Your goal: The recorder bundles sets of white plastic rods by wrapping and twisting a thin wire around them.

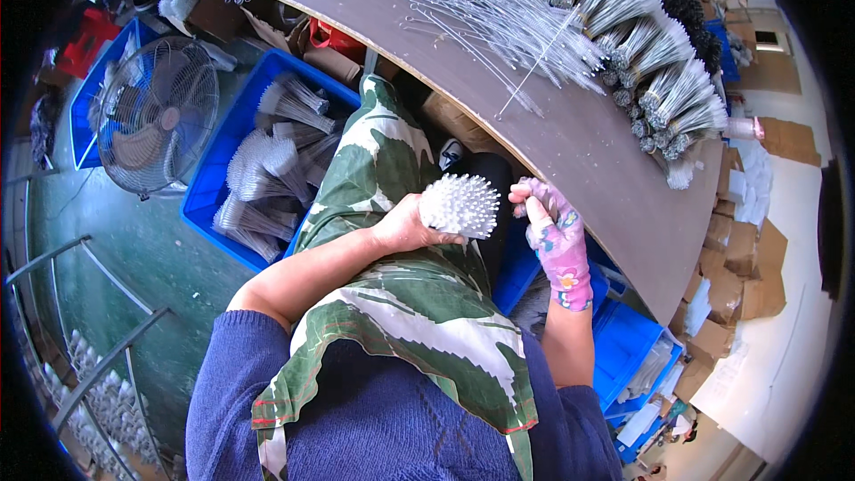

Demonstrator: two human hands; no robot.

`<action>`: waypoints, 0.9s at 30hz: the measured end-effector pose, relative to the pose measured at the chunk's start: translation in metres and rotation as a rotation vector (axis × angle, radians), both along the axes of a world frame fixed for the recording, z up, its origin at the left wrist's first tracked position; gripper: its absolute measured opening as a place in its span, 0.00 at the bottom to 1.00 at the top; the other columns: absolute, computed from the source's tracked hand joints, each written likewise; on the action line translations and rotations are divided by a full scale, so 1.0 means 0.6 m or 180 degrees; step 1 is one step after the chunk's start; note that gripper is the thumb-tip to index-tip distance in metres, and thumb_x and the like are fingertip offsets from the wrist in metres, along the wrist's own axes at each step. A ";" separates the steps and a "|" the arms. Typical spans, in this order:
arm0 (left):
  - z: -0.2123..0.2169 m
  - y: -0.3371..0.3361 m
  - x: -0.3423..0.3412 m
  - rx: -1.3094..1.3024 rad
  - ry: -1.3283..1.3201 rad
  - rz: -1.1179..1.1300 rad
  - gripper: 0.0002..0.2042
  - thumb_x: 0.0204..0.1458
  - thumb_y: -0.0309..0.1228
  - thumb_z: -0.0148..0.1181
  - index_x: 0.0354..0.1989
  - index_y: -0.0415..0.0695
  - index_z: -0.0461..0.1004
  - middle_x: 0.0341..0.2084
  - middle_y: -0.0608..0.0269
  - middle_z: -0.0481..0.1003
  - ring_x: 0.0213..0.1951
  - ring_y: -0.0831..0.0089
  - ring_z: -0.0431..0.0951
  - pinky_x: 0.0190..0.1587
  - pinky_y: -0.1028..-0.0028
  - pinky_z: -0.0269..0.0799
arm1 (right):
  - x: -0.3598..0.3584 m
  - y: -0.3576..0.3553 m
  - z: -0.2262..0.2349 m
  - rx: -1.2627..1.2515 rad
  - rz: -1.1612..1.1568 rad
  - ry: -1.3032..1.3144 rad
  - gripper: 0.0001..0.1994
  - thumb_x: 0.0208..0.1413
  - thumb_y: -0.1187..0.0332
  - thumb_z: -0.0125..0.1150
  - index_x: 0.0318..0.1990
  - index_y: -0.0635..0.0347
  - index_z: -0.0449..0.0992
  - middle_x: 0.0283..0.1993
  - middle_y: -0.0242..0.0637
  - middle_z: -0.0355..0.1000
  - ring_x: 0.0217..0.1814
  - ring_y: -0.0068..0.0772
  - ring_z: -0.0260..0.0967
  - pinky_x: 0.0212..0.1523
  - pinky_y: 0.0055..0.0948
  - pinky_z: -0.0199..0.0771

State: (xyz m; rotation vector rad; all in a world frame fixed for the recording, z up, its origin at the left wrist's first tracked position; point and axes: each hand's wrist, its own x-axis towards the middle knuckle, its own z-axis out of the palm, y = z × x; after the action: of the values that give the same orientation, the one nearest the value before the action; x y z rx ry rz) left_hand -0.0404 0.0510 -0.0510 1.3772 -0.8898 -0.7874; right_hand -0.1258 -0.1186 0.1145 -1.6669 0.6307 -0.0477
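My bare left hand (405, 226) is closed around a bundle of thin brushes (460, 206) above my lap. The white, rounded brush tips face up and toward my right hand. Just right of the bundle, apart from it, is my right hand (554, 230) in a pink flowered glove with bare fingertips. Its fingers are curled in toward the thumb; whether anything small lies between them I cannot make out. On the brown table (614, 187) beyond lie loose wire-stemmed brushes (499, 13), and along its far right side are several gathered brush bundles (655, 62).
A blue bin (209, 205) with several brush bundles (267, 165) stands left of my legs. Behind it is a floor fan (160, 116). Blue crates (628, 347) stand under the table at right. A metal rack (98, 365) is at lower left; cardboard (757, 276) lies far right.
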 end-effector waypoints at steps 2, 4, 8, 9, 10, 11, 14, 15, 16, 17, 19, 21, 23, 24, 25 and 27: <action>0.011 0.000 0.003 -0.0020 0.0050 -0.0080 0.23 0.38 0.36 0.72 0.44 0.42 0.74 0.39 0.61 0.77 0.43 0.73 0.76 0.50 0.72 0.68 | 0.011 0.012 -0.001 -0.0482 0.0235 -0.0281 0.05 0.52 0.77 0.56 0.37 0.62 0.73 0.36 0.29 0.70 0.34 0.17 0.65 0.36 0.18 0.66; 0.026 0.004 0.005 0.0048 0.0376 -0.0096 0.23 0.38 0.36 0.72 0.43 0.41 0.73 0.37 0.61 0.77 0.42 0.73 0.76 0.49 0.72 0.69 | 0.029 0.023 0.000 -0.0918 0.0520 -0.0567 0.07 0.45 0.81 0.61 0.31 0.63 0.70 0.31 0.30 0.67 0.32 0.20 0.66 0.34 0.19 0.66; 0.040 0.010 0.009 0.0232 0.0440 -0.0248 0.24 0.38 0.37 0.72 0.43 0.40 0.73 0.37 0.60 0.77 0.41 0.73 0.76 0.48 0.72 0.69 | 0.059 0.015 0.010 -0.1939 0.1367 -0.0439 0.07 0.43 0.77 0.60 0.32 0.61 0.72 0.33 0.39 0.69 0.34 0.38 0.70 0.37 0.30 0.70; 0.039 0.011 0.010 0.0134 0.0534 -0.0270 0.24 0.38 0.38 0.73 0.43 0.41 0.73 0.37 0.60 0.77 0.41 0.73 0.76 0.48 0.71 0.69 | 0.064 0.012 0.018 -0.2088 0.1576 -0.0347 0.08 0.42 0.76 0.61 0.33 0.60 0.73 0.34 0.40 0.69 0.36 0.41 0.70 0.38 0.33 0.70; 0.038 0.012 0.009 0.0041 0.0630 -0.0285 0.25 0.38 0.39 0.73 0.44 0.41 0.72 0.36 0.60 0.77 0.41 0.73 0.76 0.48 0.71 0.69 | 0.068 0.011 0.024 -0.2231 0.1791 -0.0255 0.09 0.40 0.74 0.61 0.34 0.58 0.74 0.34 0.41 0.69 0.38 0.44 0.70 0.39 0.35 0.71; 0.034 0.013 0.008 0.0040 0.0632 -0.0275 0.25 0.38 0.39 0.73 0.44 0.41 0.72 0.36 0.60 0.77 0.41 0.73 0.76 0.48 0.71 0.69 | 0.072 0.011 0.029 -0.2230 0.1802 -0.0257 0.09 0.40 0.74 0.61 0.34 0.58 0.74 0.34 0.41 0.69 0.38 0.44 0.70 0.39 0.35 0.71; 0.024 0.011 0.010 -0.0059 0.1035 -0.0358 0.27 0.39 0.40 0.72 0.46 0.41 0.71 0.42 0.58 0.75 0.46 0.71 0.74 0.51 0.70 0.66 | 0.086 0.017 0.047 -0.2508 0.2177 -0.0172 0.09 0.39 0.77 0.62 0.32 0.61 0.75 0.35 0.40 0.70 0.37 0.42 0.70 0.38 0.34 0.71; 0.023 0.010 0.012 -0.0193 0.0586 -0.0325 0.30 0.39 0.41 0.72 0.49 0.41 0.69 0.46 0.58 0.72 0.49 0.70 0.71 0.54 0.70 0.64 | 0.090 0.017 0.048 -0.2508 0.2190 -0.0177 0.09 0.39 0.77 0.62 0.32 0.61 0.75 0.35 0.40 0.70 0.37 0.42 0.70 0.38 0.34 0.71; 0.022 0.009 0.013 -0.0336 0.0131 -0.0300 0.32 0.40 0.41 0.71 0.53 0.40 0.66 0.49 0.57 0.70 0.52 0.69 0.68 0.57 0.69 0.61 | 0.092 0.017 0.050 -0.2633 0.2301 -0.0057 0.09 0.39 0.76 0.62 0.32 0.60 0.75 0.35 0.40 0.70 0.38 0.43 0.70 0.38 0.34 0.71; 0.022 0.006 0.012 -0.0346 0.0126 -0.0293 0.32 0.40 0.41 0.71 0.53 0.40 0.66 0.49 0.57 0.70 0.52 0.69 0.68 0.57 0.69 0.61 | 0.094 0.017 0.052 -0.2756 0.2411 0.0064 0.09 0.39 0.75 0.62 0.32 0.60 0.75 0.36 0.40 0.70 0.38 0.43 0.70 0.38 0.35 0.71; 0.018 0.002 0.010 -0.0450 0.0829 -0.0488 0.32 0.42 0.38 0.69 0.57 0.42 0.64 0.56 0.59 0.66 0.59 0.68 0.61 0.63 0.68 0.50 | 0.093 0.011 0.037 -0.2839 0.2443 0.0027 0.10 0.37 0.74 0.63 0.31 0.59 0.75 0.36 0.40 0.70 0.38 0.43 0.70 0.38 0.35 0.71; 0.004 0.000 0.009 -0.0465 0.0753 -0.0506 0.32 0.43 0.39 0.69 0.57 0.42 0.64 0.56 0.60 0.66 0.58 0.68 0.62 0.63 0.68 0.51 | 0.087 0.007 0.019 -0.2996 0.2439 -0.0278 0.10 0.37 0.70 0.62 0.32 0.51 0.76 0.34 0.35 0.69 0.37 0.40 0.70 0.37 0.36 0.71; 0.004 -0.002 0.013 -0.0498 0.0673 -0.0520 0.32 0.43 0.40 0.68 0.57 0.43 0.65 0.55 0.61 0.66 0.58 0.67 0.63 0.63 0.67 0.51 | 0.087 0.015 0.013 -0.2911 0.2250 -0.0671 0.12 0.35 0.75 0.59 0.33 0.55 0.73 0.35 0.37 0.68 0.38 0.43 0.69 0.37 0.36 0.71; 0.004 0.000 0.013 -0.0461 0.0870 -0.0522 0.35 0.42 0.40 0.69 0.58 0.41 0.61 0.53 0.60 0.67 0.56 0.69 0.64 0.62 0.69 0.54 | 0.080 0.015 0.005 -0.2858 0.2117 -0.0643 0.12 0.34 0.76 0.58 0.32 0.56 0.72 0.35 0.38 0.67 0.38 0.44 0.68 0.37 0.36 0.70; 0.005 0.001 0.013 -0.0422 0.1064 -0.0507 0.39 0.40 0.39 0.71 0.60 0.39 0.57 0.52 0.58 0.68 0.55 0.70 0.65 0.61 0.70 0.56 | 0.074 0.015 -0.001 -0.2800 0.1999 -0.0626 0.12 0.33 0.77 0.56 0.31 0.57 0.70 0.35 0.38 0.67 0.38 0.45 0.68 0.36 0.37 0.70; 0.006 -0.007 0.016 -0.0552 0.0852 -0.0448 0.34 0.41 0.39 0.70 0.56 0.39 0.62 0.50 0.58 0.70 0.53 0.70 0.67 0.59 0.70 0.59 | 0.067 0.022 0.004 -0.2920 0.1761 -0.0810 0.13 0.32 0.79 0.54 0.32 0.57 0.69 0.34 0.40 0.66 0.37 0.45 0.67 0.36 0.37 0.69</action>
State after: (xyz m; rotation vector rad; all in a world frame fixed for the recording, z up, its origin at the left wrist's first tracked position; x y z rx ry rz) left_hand -0.0310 0.0466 -0.0476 1.0376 -0.8288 -0.9544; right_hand -0.0858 -0.1056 0.1172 -2.6139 -0.1130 -0.1644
